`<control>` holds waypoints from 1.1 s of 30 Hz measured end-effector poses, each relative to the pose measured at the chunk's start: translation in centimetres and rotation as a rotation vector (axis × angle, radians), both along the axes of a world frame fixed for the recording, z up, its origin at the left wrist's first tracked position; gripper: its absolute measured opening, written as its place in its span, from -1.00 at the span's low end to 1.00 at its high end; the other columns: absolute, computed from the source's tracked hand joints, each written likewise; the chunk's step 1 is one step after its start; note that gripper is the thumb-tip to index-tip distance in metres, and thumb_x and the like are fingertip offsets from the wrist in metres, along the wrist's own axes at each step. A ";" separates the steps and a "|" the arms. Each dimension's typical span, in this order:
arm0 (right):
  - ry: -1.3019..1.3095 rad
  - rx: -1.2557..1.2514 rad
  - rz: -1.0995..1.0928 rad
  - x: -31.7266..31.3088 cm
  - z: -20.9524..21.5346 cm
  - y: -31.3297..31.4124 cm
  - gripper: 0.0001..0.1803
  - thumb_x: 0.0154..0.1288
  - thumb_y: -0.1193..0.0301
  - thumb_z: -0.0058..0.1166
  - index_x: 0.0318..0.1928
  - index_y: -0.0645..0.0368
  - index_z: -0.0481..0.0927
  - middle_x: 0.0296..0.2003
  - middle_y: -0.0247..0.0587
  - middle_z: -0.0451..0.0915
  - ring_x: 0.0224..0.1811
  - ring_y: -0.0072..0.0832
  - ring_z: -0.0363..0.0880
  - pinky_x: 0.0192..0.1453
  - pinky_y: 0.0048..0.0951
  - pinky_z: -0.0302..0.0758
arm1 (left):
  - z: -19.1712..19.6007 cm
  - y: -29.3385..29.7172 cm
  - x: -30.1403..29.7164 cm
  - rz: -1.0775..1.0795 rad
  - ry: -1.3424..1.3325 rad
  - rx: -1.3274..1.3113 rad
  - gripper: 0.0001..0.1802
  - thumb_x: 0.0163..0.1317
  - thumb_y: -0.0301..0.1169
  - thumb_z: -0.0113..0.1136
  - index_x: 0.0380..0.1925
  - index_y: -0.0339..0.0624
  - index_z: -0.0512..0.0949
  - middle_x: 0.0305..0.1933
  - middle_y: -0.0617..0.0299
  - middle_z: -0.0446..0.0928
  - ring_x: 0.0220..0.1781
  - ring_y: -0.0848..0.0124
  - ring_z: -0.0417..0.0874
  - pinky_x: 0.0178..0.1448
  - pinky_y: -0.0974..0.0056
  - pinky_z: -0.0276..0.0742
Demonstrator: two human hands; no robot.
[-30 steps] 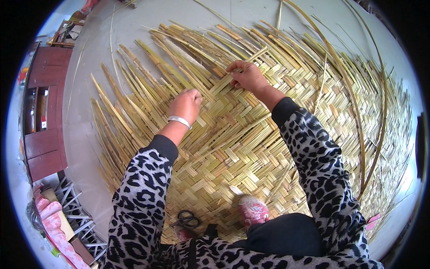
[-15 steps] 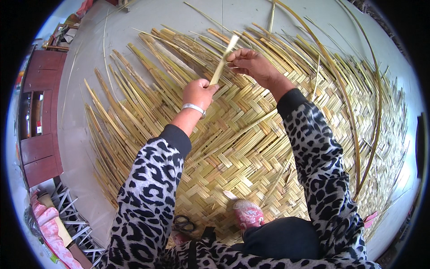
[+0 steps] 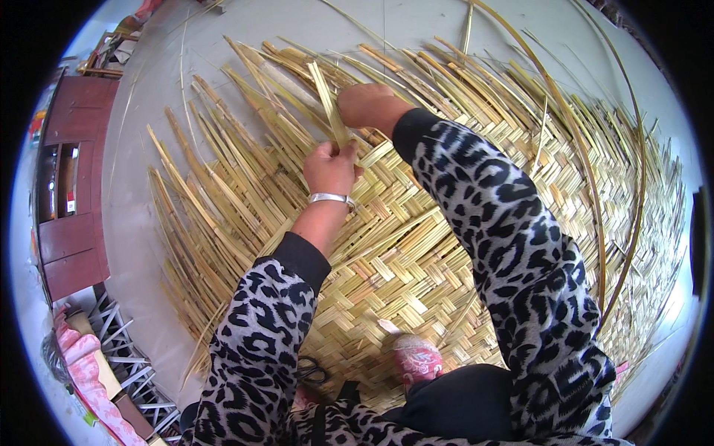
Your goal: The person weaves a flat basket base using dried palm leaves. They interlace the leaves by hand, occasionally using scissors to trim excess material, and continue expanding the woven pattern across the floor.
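My left hand [image 3: 332,171], with a silver bracelet at its wrist, is closed on a flat, pale split-cane strip [image 3: 326,97] that points up and slightly left. Just beyond it and to the right, my right hand [image 3: 368,106] is curled beside the strip, back upward. Its fingertips are hidden, so what they hold does not show. Beneath both hands lies a large woven mat [image 3: 401,286] in a herringbone pattern. Loose unwoven cane ends [image 3: 223,152] fan out from its left and far edges.
Scissors with dark handles [image 3: 312,370] lie on the mat near my pink shoe [image 3: 416,358]. Long brown cane lengths [image 3: 587,171] arch over the mat's right side. A dark red cabinet [image 3: 74,245] stands at left on the grey floor [image 3: 141,245].
My right hand has moved left and turned back-up, coming close to my left hand. The strip has swung from leaning right to leaning left. The view has shifted slightly.
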State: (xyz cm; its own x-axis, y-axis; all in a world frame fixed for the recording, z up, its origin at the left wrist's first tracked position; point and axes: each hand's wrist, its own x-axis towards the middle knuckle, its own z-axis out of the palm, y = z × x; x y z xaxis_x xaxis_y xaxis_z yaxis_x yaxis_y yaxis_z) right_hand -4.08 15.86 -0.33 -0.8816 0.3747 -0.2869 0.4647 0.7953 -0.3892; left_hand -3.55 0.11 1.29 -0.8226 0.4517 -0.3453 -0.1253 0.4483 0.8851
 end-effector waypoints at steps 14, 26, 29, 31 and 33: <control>0.178 -0.795 -0.261 -0.2 -2.2 3.6 -0.63 0.11 0.07 0.32 -0.29 0.12 0.66 -0.54 -0.34 0.50 -0.50 -0.55 0.39 -0.37 -0.39 0.38 | -1.3 1.0 -0.6 0.144 -0.094 0.061 -0.74 0.21 -0.39 0.28 -0.58 -0.19 0.44 -0.66 0.24 0.46 -0.70 0.43 0.55 -0.66 0.36 0.38; 0.344 -1.282 -0.225 4.5 -2.4 3.5 -0.69 0.29 0.32 0.19 -0.02 0.21 0.59 -0.25 -0.44 0.60 -0.33 -0.71 0.43 -0.19 -0.60 0.42 | -3.3 2.7 -3.7 -0.377 -0.121 -0.249 -0.80 0.28 -0.37 0.21 -0.17 -0.23 0.56 -0.39 0.28 0.55 -0.57 0.48 0.58 -0.55 0.39 0.42; 0.480 -1.349 -0.349 5.6 -3.1 3.4 -0.76 0.19 0.34 0.30 -0.17 0.19 0.68 -0.42 -0.40 0.60 -0.47 -0.65 0.45 -0.41 -0.58 0.41 | -3.0 3.0 -4.0 -0.429 -0.140 -0.310 -0.73 0.28 -0.36 0.19 -0.06 -0.25 0.53 -0.32 0.27 0.57 -0.50 0.48 0.62 -0.47 0.39 0.46; 0.506 -1.324 -0.404 6.4 -3.6 3.4 -0.77 0.21 0.39 0.26 -0.14 0.20 0.67 -0.38 -0.40 0.59 -0.43 -0.66 0.47 -0.37 -0.59 0.44 | -2.9 3.1 -3.9 -0.452 -0.120 -0.328 -0.68 0.28 -0.36 0.18 -0.01 -0.27 0.52 -0.30 0.26 0.58 -0.46 0.47 0.64 -0.43 0.39 0.48; 0.500 -1.243 -0.438 7.0 -4.0 3.3 -0.73 0.23 0.45 0.17 -0.05 0.20 0.64 -0.32 -0.40 0.58 -0.33 -0.68 0.49 -0.25 -0.58 0.51 | -2.8 3.0 -3.5 -0.416 -0.100 -0.315 -0.66 0.29 -0.38 0.17 0.03 -0.28 0.51 -0.29 0.24 0.59 -0.46 0.48 0.63 -0.43 0.40 0.48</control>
